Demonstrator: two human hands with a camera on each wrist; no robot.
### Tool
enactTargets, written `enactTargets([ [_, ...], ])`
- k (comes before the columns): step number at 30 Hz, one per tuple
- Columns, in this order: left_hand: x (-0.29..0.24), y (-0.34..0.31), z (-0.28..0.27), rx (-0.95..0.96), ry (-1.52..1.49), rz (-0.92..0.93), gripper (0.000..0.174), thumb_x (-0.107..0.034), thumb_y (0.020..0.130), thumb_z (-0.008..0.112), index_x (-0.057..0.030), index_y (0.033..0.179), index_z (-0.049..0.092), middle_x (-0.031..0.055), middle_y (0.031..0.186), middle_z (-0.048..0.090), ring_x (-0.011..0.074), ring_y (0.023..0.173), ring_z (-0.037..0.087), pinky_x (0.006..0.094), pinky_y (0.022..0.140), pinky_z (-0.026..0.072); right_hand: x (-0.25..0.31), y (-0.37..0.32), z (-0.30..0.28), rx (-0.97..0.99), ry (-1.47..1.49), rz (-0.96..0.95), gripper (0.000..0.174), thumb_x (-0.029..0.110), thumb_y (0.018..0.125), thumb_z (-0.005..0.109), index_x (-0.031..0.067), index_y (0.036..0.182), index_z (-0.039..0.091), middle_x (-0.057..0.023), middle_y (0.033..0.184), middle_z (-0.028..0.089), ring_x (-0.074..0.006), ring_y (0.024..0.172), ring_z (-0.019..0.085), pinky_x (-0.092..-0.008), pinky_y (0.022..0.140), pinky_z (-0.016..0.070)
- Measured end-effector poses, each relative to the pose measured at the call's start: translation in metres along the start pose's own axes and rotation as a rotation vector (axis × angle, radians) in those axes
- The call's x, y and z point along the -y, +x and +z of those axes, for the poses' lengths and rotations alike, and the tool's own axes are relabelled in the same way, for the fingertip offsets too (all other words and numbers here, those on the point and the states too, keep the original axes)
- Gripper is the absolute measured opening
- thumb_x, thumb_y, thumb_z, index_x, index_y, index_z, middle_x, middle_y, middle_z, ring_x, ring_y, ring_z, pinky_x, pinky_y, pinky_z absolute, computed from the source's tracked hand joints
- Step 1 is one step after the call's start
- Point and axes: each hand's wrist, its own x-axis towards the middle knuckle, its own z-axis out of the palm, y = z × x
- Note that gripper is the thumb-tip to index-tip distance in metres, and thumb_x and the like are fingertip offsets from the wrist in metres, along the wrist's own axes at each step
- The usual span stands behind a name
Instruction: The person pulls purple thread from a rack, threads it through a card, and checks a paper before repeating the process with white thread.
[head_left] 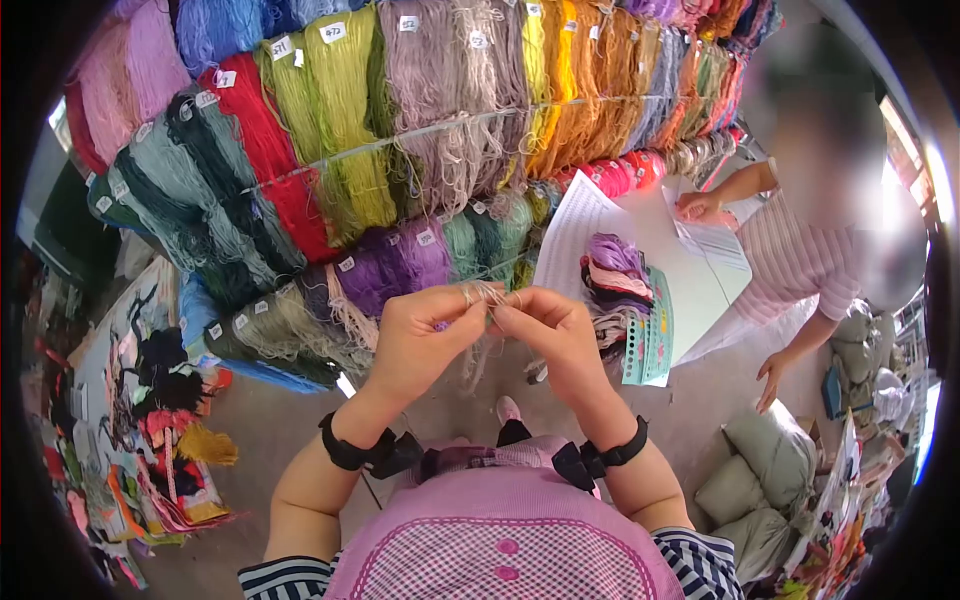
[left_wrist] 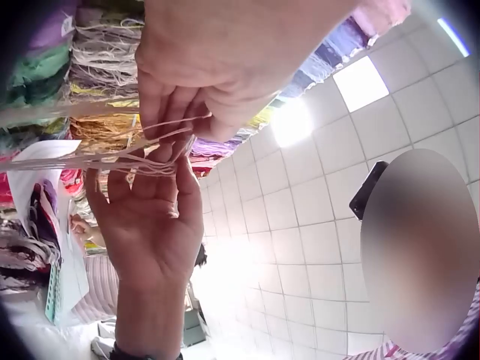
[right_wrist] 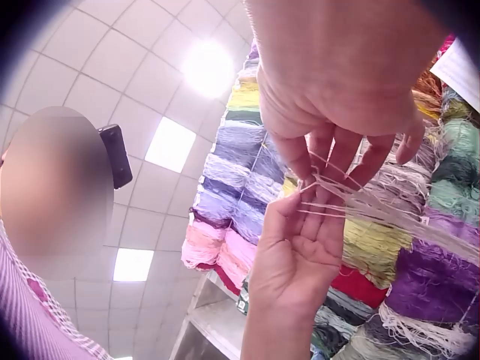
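While pinching thread (left_wrist: 82,161) with left hand (head_left: 425,332) and right hand (head_left: 553,332) near hanging yarn (head_left: 450,85), likely light, soft; best held by loops (left_wrist: 154,167).

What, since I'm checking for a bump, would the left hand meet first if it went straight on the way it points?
Most likely the right hand, facing it closely across the pale threads; the exact gap is hard to judge.
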Motion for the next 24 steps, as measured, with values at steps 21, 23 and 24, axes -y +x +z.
enactTargets([
  [21, -0.005, 0.066, 0.013, -0.032, -0.226, -0.127, 0.039, -0.021, 0.102, 0.042, 0.0042, 0.128, 0.057, 0.0149, 0.136, 0.055, 0.0214, 0.115, 0.06, 0.0323, 0.09, 0.0512, 0.014, 0.09, -0.03, 0.293, 0.098, 0.074, 0.022, 0.014, 0.084, 0.075, 0.0029, 0.103, 0.072, 0.0013, 0.094, 0.067, -0.0071, 0.088, 0.057, -0.0237, 0.079, 0.044],
  [23, -0.007, 0.07, 0.014, -0.032, -0.205, -0.106, 0.04, -0.022, 0.102, 0.042, 0.004, 0.128, 0.057, 0.015, 0.135, 0.056, 0.0214, 0.116, 0.06, 0.0327, 0.091, 0.0517, 0.017, 0.094, -0.032, 0.284, 0.077, 0.036, 0.02, 0.014, 0.085, 0.073, 0.003, 0.102, 0.071, 0.0016, 0.089, 0.066, -0.0074, 0.085, 0.058, -0.0238, 0.079, 0.0443],
  [24, -0.008, 0.072, 0.014, -0.024, -0.189, -0.088, 0.04, -0.022, 0.102, 0.041, 0.0037, 0.127, 0.058, 0.015, 0.134, 0.057, 0.0215, 0.116, 0.06, 0.0331, 0.091, 0.0522, 0.019, 0.095, -0.034, 0.266, 0.054, -0.002, 0.018, 0.014, 0.086, 0.072, 0.0031, 0.1, 0.071, 0.0019, 0.085, 0.065, -0.0077, 0.083, 0.058, -0.0238, 0.078, 0.0445],
])
